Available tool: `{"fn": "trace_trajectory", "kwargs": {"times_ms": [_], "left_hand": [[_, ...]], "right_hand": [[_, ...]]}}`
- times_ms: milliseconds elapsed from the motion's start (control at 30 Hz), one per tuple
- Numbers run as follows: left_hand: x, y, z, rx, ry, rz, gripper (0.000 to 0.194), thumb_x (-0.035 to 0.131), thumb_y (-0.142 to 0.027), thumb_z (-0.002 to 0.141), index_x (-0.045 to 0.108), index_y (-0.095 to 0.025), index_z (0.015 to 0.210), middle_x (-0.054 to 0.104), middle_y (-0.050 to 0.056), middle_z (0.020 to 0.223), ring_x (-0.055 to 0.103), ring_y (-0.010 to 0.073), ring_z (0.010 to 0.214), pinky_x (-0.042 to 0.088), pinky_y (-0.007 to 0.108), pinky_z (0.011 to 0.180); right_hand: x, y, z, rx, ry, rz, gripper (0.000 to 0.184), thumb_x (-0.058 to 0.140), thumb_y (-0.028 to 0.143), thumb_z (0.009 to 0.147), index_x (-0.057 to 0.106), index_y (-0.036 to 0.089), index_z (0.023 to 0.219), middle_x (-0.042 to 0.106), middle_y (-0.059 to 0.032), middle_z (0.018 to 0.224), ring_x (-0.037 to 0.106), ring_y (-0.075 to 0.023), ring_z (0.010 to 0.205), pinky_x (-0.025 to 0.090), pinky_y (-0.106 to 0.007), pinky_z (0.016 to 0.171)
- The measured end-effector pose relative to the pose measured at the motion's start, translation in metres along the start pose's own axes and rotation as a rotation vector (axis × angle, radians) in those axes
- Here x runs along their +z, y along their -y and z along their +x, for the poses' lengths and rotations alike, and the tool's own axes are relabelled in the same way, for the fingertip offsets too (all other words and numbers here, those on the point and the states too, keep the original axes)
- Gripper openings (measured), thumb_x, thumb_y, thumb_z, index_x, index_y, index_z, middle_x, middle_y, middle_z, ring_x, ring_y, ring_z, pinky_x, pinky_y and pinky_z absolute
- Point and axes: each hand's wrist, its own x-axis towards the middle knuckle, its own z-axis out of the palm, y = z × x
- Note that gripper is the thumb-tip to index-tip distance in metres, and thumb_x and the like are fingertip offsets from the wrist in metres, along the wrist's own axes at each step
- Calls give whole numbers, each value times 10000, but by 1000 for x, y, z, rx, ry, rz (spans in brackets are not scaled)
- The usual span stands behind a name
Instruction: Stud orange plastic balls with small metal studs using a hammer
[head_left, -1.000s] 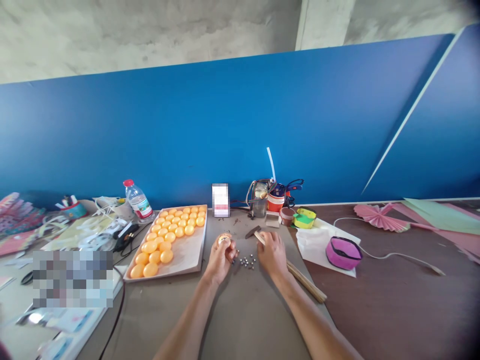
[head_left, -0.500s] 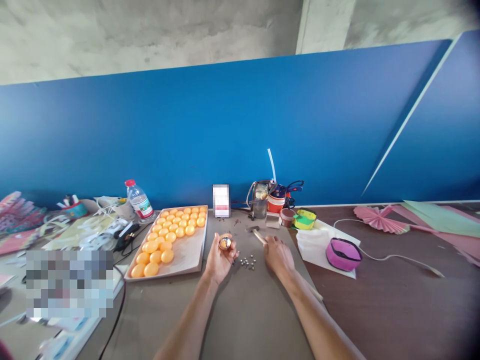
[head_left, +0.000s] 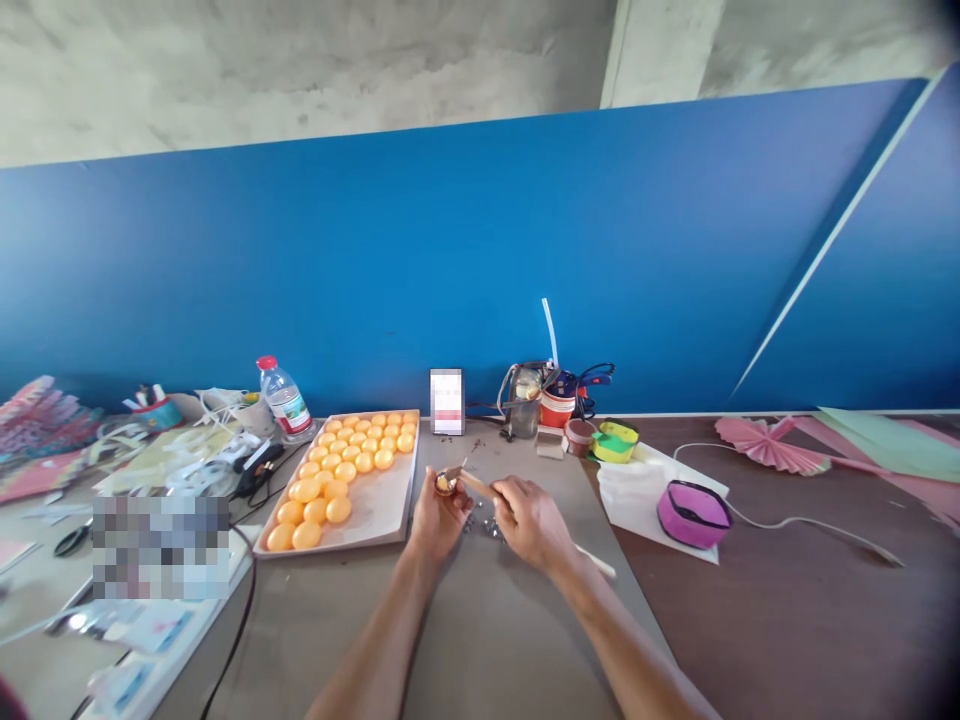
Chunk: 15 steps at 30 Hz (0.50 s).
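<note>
My left hand is closed around a small round shell, shiny with an orange and whitish inside; its exact kind is unclear. My right hand grips a small hammer by its wooden handle, whose pale end sticks out below the wrist. The hammer's head is at the shell's top, and I cannot tell whether they touch. Several small shiny metal balls lie on the grey mat between my hands, partly hidden by the right one. Left of them, a shallow white tray holds rows of orange balls.
A phone leans upright at the back. Beside it stand a glass jar, a red cup and a brown tub. A magenta ring-shaped item sits at right. A water bottle and cables are at left.
My right hand has moved left and raised the hammer from the mat to the shell in my left hand. The left hand has tilted slightly and stays nearly in place.
</note>
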Motion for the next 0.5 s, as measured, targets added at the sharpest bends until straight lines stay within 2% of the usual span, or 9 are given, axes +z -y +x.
{"fn": "trace_trajectory", "kwargs": {"times_ms": [167,367,500], "left_hand": [[0,0,1,31,30,-19,339,509,-442,802,590,-138,677,593,23,621,460,81,479,411,254,581],[-1,-1,0,-2,33,-48,311,525,-425,799,591,-140,693,561,4,584,457,78,483,403,229,554],[3,-5,-4,10,98,-64,302,510,-435,805,607,-148,808,576,23,685,466,81,519,423,246,586]], "right_hand": [[-1,0,0,-40,-73,34,151,388,146,825,521,160,894,578,-50,786,513,-151,709,363,-254,667],[5,4,1,-25,1,-108,133,415,138,811,541,180,826,571,-24,727,498,-145,657,336,-250,636],[3,-6,1,76,-129,-174,152,410,151,823,542,162,896,582,-48,777,520,-162,735,330,-272,688]]}}
